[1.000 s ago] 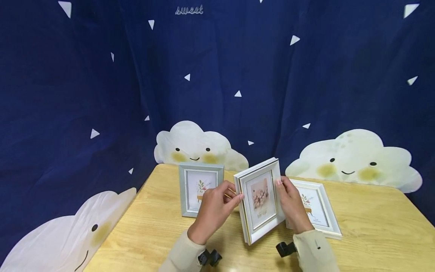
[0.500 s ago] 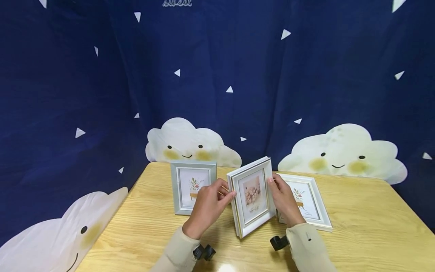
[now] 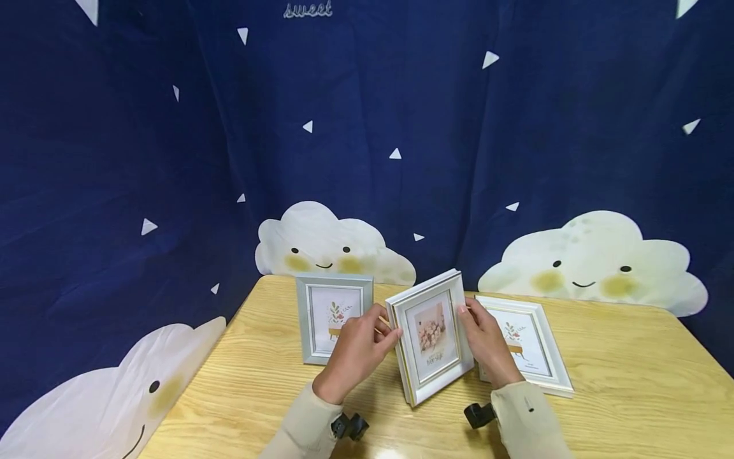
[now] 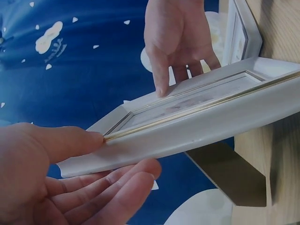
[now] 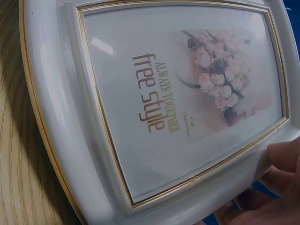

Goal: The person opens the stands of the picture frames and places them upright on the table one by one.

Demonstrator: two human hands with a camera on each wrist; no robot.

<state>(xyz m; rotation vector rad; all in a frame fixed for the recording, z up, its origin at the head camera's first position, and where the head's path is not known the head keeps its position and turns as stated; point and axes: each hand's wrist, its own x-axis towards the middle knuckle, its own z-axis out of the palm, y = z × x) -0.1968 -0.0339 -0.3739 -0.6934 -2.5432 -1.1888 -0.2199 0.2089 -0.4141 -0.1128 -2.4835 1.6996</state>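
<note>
A white photo frame with gold trim (image 3: pixel 433 338), showing a pink flower print, stands tilted between both hands in the head view. My left hand (image 3: pixel 357 350) pinches its left edge, thumb on the front and fingers behind. On the opposite edge, my right hand (image 3: pixel 489 341) grips with the thumb in front; its other fingers are partly hidden behind the frame. The left wrist view shows a brown support leg (image 4: pixel 229 173) folded out from the frame's back. Gold "free style" lettering on the print (image 5: pixel 150 93) is readable in the right wrist view.
A grey-blue photo frame (image 3: pixel 306 319) stands upright at the left, partly covered by the left hand. Another white photo frame (image 3: pixel 559 370) sits behind the right hand. All are on a wooden table (image 3: pixel 642 382) before a dark blue curtain (image 3: pixel 367 89) with clouds.
The head view shifts left and back a little. Both hands keep their hold on the white photo frame, which stays almost in place between the other two frames.
</note>
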